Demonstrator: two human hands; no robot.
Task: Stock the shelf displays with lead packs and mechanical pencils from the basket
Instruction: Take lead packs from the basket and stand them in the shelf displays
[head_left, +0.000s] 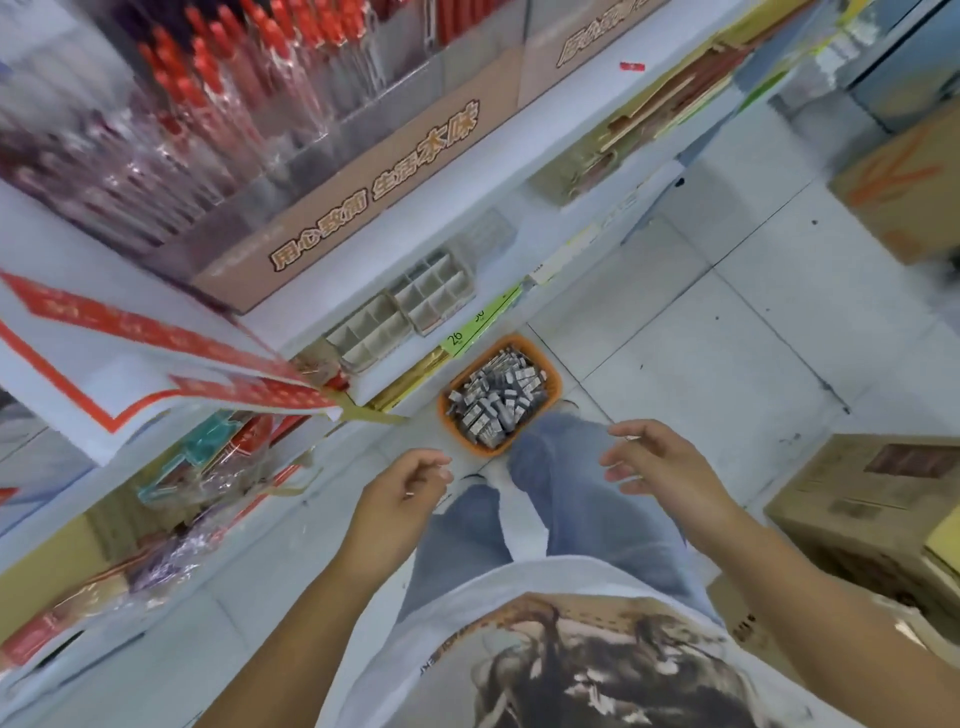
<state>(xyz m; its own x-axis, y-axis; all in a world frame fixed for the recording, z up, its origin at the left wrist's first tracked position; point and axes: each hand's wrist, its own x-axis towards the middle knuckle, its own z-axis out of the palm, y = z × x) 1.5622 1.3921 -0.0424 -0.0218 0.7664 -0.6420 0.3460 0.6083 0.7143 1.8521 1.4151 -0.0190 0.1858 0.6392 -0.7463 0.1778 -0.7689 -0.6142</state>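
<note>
Directly ahead of the person's feet, the orange basket (551, 370) sits on the tiled floor, heaped with small grey-and-white lead packs (497, 401); no mechanical pencils can be made out in it. Its long axis runs diagonally, roughly parallel to the shelf front beside it. Both hands hover on the near side of the basket and high above it, each empty. The left hand (410, 486) has loosely curled fingers, and the right hand (652, 465) is relaxed and spread. The left hand appears the nearer, while the jeans-clad knee (563, 457) lies between the right hand and the basket, overlapping its near corner. Judged from this, reaching the packs calls for a downward, forward bend. Beyond the basket, on the lowest shelf, stand divided display trays (410, 312), their compartments apparently unfilled. To the basket's right lies open floor, with cardboard boxes (872, 499) well apart from it.
</note>
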